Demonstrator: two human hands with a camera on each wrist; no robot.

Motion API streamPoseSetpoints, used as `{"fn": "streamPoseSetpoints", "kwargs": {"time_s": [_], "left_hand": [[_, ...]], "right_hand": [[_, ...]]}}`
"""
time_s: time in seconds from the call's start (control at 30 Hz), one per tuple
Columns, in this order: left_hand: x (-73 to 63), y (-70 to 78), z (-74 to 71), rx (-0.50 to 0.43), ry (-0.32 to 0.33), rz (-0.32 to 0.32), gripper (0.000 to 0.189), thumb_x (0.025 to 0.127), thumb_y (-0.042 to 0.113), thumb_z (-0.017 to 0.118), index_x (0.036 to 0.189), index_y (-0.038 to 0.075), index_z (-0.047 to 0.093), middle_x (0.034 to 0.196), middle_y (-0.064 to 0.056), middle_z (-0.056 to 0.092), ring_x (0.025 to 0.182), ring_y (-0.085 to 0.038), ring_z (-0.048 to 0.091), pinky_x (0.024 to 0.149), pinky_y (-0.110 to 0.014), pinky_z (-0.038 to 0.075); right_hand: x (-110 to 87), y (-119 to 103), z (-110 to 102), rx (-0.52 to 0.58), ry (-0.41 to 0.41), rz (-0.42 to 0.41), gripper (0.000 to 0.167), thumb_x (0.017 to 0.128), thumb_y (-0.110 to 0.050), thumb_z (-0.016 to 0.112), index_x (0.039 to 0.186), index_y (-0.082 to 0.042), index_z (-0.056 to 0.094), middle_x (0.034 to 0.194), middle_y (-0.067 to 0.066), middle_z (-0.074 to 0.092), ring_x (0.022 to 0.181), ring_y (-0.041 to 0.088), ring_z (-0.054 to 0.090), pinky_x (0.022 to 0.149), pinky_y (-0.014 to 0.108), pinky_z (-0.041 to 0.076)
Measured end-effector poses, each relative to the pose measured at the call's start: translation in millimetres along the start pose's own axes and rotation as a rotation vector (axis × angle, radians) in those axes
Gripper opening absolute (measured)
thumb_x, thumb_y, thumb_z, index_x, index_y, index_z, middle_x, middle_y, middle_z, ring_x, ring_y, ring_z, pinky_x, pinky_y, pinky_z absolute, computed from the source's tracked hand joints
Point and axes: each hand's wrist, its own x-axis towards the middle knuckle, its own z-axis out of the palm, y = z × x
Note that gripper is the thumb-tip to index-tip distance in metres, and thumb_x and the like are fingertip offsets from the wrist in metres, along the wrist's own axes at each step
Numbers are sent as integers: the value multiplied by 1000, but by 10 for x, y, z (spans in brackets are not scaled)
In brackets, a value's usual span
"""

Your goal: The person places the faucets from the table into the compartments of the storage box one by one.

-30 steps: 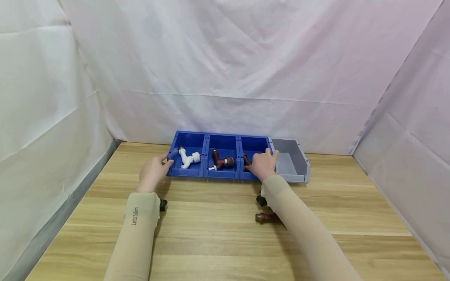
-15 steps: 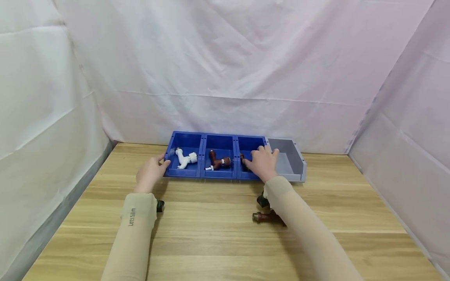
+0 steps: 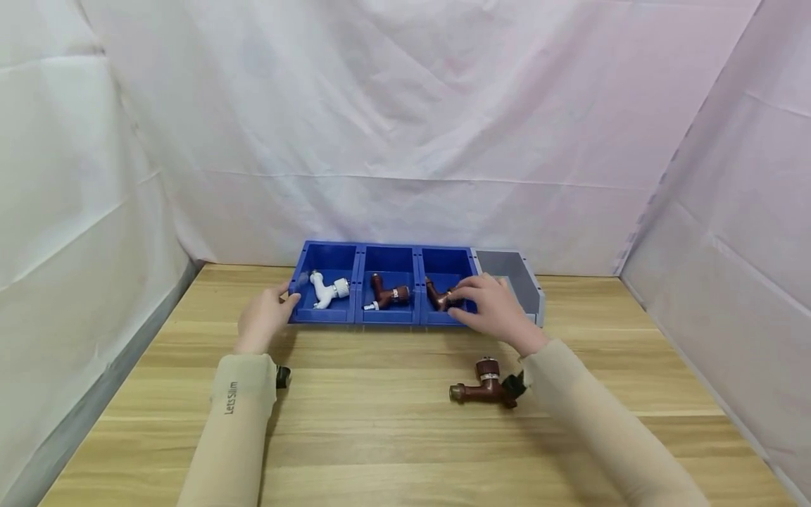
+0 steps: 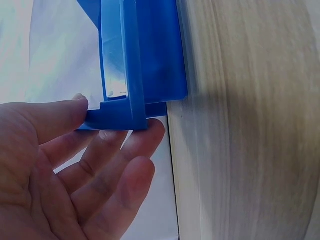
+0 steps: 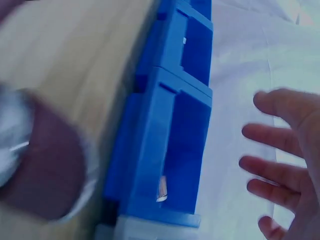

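Observation:
My left hand [image 3: 261, 320] grips the left side of the leftmost blue bin [image 3: 321, 317]; in the left wrist view, thumb and fingers pinch a corner of its blue wall [image 4: 131, 112]. My right hand [image 3: 497, 310] hovers over the third blue bin's front right, fingers loosely bent and apart, holding nothing. That bin holds a copper-brown tap [image 3: 436, 296], partly hidden by the fingers. A white tap [image 3: 324, 292] lies in the first bin and a dark red-brown tap [image 3: 380, 290] in the second. Another red-brown tap [image 3: 472, 393] lies on the table below my right wrist.
A grey bin [image 3: 534, 285] adjoins the blue row's right end, partly behind my right hand. The row stands near the back of the wooden table [image 3: 367, 436], before a white cloth [image 3: 393, 141]. Cloth also hangs at both sides.
My right hand has lifted out of the third bin and drawn back to the right, uncovering the copper-brown tap there and more of the table's tap. My left hand keeps its grip.

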Motion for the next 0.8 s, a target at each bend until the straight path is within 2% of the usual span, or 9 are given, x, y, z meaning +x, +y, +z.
{"fn": "streamPoseSetpoints", "kwargs": {"time_s": [0.1, 0.2, 0.43, 0.7, 0.8], "left_hand": [[-12, 4, -5, 1, -3, -6, 53, 102, 34, 48, 147, 6, 41, 122, -24, 60, 100, -36, 59, 66, -42, 45], [-29, 2, -11, 2, -3, -9, 53, 102, 34, 48, 147, 6, 41, 121, -24, 60, 100, -36, 59, 66, -42, 45], [-30, -11, -7, 9, 7, -6, 53, 102, 33, 48, 146, 6, 41, 119, -24, 61, 99, -36, 59, 66, -42, 45], [-21, 14, -5, 11, 10, 1, 53, 102, 35, 48, 147, 6, 42, 120, -24, 61, 99, -36, 59, 66, -42, 45], [-23, 23, -5, 10, 11, 3, 53, 102, 35, 48, 146, 6, 42, 119, -24, 61, 99, -36, 59, 66, -42, 45]], "right_hand": [[-158, 38, 1, 23, -82, -55, 25, 89, -32, 72, 109, -17, 74, 118, 5, 63, 111, 25, 55, 89, 56, 37], [-305, 64, 18, 24, -139, -88, 26, 88, -31, 73, 110, -17, 73, 117, 3, 63, 108, 22, 58, 86, 51, 38], [-564, 113, 128, 21, -172, -171, 31, 84, -30, 76, 112, -14, 72, 116, 3, 64, 108, 24, 59, 88, 53, 40], [-774, 114, 179, 6, -311, -140, 56, 74, -52, 79, 118, -20, 69, 126, 3, 60, 116, 26, 55, 96, 54, 37], [-826, 117, 187, -17, -355, -157, 62, 70, -55, 80, 119, -21, 68, 124, 2, 60, 114, 23, 55, 92, 51, 39]]}}
